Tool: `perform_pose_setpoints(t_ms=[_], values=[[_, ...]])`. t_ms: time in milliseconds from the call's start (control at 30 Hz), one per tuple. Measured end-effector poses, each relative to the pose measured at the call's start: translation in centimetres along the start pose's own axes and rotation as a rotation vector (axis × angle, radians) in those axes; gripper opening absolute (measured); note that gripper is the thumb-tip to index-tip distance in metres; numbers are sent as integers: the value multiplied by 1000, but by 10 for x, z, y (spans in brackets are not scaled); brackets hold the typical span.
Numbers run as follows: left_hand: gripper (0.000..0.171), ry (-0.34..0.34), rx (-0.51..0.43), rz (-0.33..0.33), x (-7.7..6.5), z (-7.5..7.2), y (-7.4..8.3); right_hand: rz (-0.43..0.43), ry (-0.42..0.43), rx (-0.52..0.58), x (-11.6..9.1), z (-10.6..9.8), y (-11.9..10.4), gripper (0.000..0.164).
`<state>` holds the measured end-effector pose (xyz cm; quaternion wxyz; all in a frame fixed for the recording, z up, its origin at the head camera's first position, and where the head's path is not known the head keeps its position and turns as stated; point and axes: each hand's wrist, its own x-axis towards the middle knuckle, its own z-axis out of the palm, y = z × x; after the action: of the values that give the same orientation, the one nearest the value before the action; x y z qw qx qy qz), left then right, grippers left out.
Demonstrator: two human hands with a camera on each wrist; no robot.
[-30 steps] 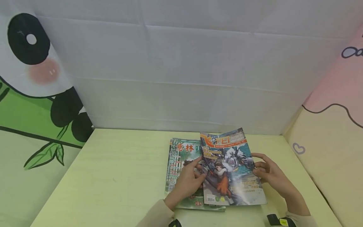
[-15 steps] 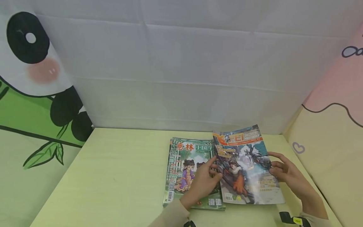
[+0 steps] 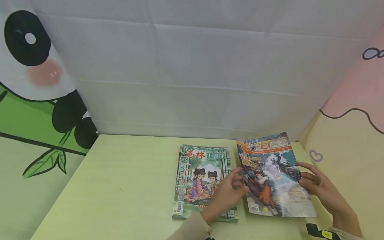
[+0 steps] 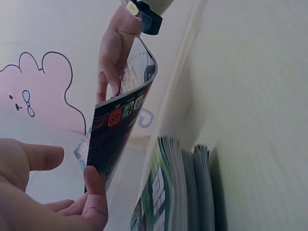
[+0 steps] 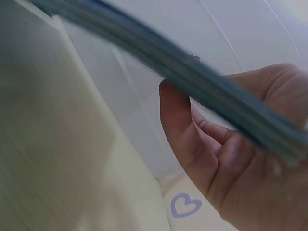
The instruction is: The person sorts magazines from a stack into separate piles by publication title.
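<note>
A glossy magazine (image 3: 276,180) with a fantasy-art cover is held by both hands, raised off the table and slightly bowed. At its left edge my left hand (image 3: 229,191) holds it by the fingers; in the left wrist view a fingertip (image 4: 94,180) touches its dark back cover. My right hand (image 3: 321,186) grips the opposite edge, and in the right wrist view the thick page edge (image 5: 192,77) crosses the hand. Left of it lies a stack of green-covered magazines (image 3: 201,180), partly hidden by my left forearm; its layered page edges show in the left wrist view.
The pale yellow table (image 3: 126,180) extends to the left of the stack. A white cloth wall (image 3: 192,80) closes the back. Cartoon panels stand at the sides: a panda (image 3: 27,40) at left, a pink and cream panel (image 3: 354,146) close to my right hand.
Both hands have moved to the right with the fantasy-cover magazine. It no longer overlaps the green stack, and more of the stack's cover shows. The stack has stayed put.
</note>
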<state>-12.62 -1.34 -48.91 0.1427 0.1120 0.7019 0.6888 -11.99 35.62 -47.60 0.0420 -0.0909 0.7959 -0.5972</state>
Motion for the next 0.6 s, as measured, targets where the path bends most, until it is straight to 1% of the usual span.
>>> perform_pose_setpoints(t_ms=[100,233,400,533,600], values=[[72,-24,-24,-8,-1,5,2,6,-5,20,-3,-6,4,63],[72,-38,-19,-26,-2,11,3,12,-21,42,-6,-13,14,63],[72,-41,-2,-78,-2,16,-1,24,-37,65,-6,-16,31,64],[73,-56,-20,-106,-1,20,-4,56,-19,23,-6,-14,41,63],[74,-65,-25,-106,0,22,-5,67,-2,0,-6,-13,44,63]])
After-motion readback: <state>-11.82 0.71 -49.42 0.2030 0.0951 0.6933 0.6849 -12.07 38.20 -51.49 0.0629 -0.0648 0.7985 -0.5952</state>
